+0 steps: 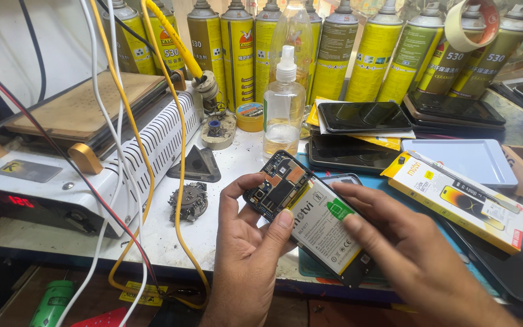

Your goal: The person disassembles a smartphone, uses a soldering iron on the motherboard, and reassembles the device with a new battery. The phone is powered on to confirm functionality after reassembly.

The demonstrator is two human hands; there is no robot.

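My left hand (pixel 246 254) holds an opened smartphone (pixel 286 188) from below, thumb on its lower left edge, fingers curled round the top left corner. The phone's back is off, showing a dark circuit board at the top and a white battery (pixel 322 227) with a green sticker. My right hand (pixel 419 260) lies over the phone's right side, with its fingertips pressing on the battery near the green sticker. The phone is tilted, its top pointing to the upper left, above the white bench (pixel 213 230).
A white heating machine (pixel 74 163) with a red display stands at left, yellow, white and red cables (pixel 180 151) hanging across it. A spray bottle (pixel 282 109), yellow spray cans (pixel 237 48), stacked phones (pixel 358 118), a yellow box (pixel 455 200) and a pale tray (pixel 473 160) surround the hands.
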